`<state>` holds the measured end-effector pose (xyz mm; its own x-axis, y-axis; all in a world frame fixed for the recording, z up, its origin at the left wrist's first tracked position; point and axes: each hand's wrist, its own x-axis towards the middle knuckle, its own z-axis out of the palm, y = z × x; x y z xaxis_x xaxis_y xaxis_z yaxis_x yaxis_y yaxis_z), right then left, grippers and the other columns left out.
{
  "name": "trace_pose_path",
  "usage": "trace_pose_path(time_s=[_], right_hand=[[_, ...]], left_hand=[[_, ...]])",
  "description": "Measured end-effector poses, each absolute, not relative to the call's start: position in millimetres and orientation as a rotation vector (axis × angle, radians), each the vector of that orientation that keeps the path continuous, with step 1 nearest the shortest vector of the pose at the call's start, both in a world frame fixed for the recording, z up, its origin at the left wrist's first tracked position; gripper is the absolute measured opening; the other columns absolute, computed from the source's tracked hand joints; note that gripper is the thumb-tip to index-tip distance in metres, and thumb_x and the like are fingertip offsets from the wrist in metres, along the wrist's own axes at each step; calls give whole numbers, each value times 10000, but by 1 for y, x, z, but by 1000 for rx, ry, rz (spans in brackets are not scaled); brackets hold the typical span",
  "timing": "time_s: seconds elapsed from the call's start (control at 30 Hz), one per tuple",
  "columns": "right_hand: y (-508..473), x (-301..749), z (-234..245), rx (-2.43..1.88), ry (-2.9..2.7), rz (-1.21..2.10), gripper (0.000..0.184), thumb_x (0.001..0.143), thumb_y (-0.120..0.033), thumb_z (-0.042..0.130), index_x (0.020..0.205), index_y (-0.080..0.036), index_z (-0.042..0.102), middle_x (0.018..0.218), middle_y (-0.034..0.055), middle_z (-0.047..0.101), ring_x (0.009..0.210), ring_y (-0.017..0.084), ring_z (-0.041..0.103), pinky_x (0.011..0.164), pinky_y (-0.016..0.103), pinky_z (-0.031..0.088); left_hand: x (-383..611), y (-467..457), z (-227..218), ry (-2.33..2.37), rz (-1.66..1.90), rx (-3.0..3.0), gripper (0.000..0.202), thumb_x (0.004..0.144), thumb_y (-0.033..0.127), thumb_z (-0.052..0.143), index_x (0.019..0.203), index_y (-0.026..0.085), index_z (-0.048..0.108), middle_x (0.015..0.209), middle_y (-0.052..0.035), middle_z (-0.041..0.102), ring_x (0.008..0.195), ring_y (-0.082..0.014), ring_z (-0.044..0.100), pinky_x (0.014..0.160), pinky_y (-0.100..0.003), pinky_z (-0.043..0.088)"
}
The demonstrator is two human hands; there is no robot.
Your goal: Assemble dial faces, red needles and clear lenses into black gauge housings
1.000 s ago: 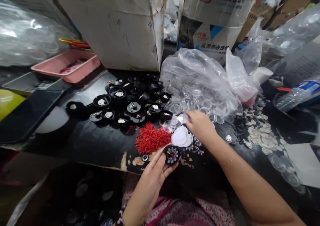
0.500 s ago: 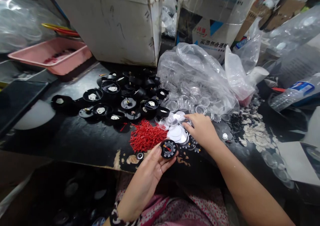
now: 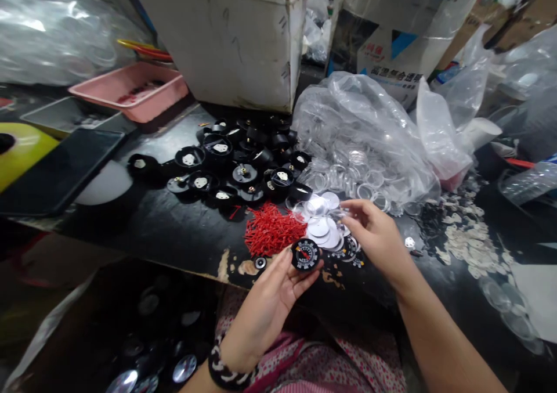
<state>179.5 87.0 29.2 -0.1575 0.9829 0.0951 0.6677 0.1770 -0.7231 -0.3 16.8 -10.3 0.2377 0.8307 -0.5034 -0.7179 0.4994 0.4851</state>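
My left hand point(image 3: 272, 291) holds a small round dial gauge point(image 3: 305, 254) by its edge, thumb on one side and fingers beneath. The gauge has a black face with white marks and a red pointer, turned up toward me. My right hand point(image 3: 376, 239) has its thumb and forefinger closed at the edge of a clear round cover point(image 3: 336, 213), which is hard to make out. Below those fingertips lie white paper discs point(image 3: 325, 231) and several printed black dials point(image 3: 350, 248). A heap of red pointers point(image 3: 274, 229) lies left of the discs.
Black gauge housings point(image 3: 243, 173) are piled at the back. A plastic bag point(image 3: 361, 120) spills clear covers point(image 3: 357, 159). Small pale plates point(image 3: 472, 236) lie at right. A pink tray point(image 3: 130, 91), a dark flat panel point(image 3: 65, 169) and a large carton point(image 3: 230, 39) border the table.
The view has swung left, so everything appears farther right. My right hand has drawn back slightly from the discs, with its fingertips closer together. My left hand keeps the gauge.
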Motion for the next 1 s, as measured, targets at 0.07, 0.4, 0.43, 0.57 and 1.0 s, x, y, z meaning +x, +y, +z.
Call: trace_pose_path(time_s=[0.07,0.4,0.43,0.57,1.0], right_hand=[[68,170,34,-1402,-1864,890,215,913,-223,547,1111,-206,630,886,40,627,807,172,613,745,319,517],[43,147,31,-1416,-2008,784,288,992,-349,422,852,-199,625,816,30,577,780,164,562,704,284,434],[44,145,31,-1454,-2029,703,349,1003,-360,374,763,-199,570,723,17,550,702,161,530,657,284,403],[46,133,26,-1458,-2047,472,409,1011,-302,269,645,-216,430,604,4,486,599,149,466,616,287,339],[45,131,22,-1312,-1983,1022,283,989,-362,415,848,-225,619,761,5,654,718,166,590,661,278,395]], left_hand=[[0,15,-8,793,1067,184,283,907,388,587,1056,180,706,1092,-101,735,996,-236,699,889,-347,561],[4,-1,-12,1065,1080,747,376,845,294,675,1219,327,652,1284,16,657,1238,-197,565,1044,-269,440],[5,-3,-11,1068,1067,780,382,846,294,672,1226,327,649,1283,15,659,1236,-200,568,1050,-272,434],[13,-3,-5,1097,1072,842,354,850,308,656,1203,290,670,1262,-18,672,1212,-249,588,1031,-314,452],[-142,-77,-36,1958,961,1134,376,725,355,754,1096,301,720,1319,-61,621,1297,-355,467,1155,-490,224]])
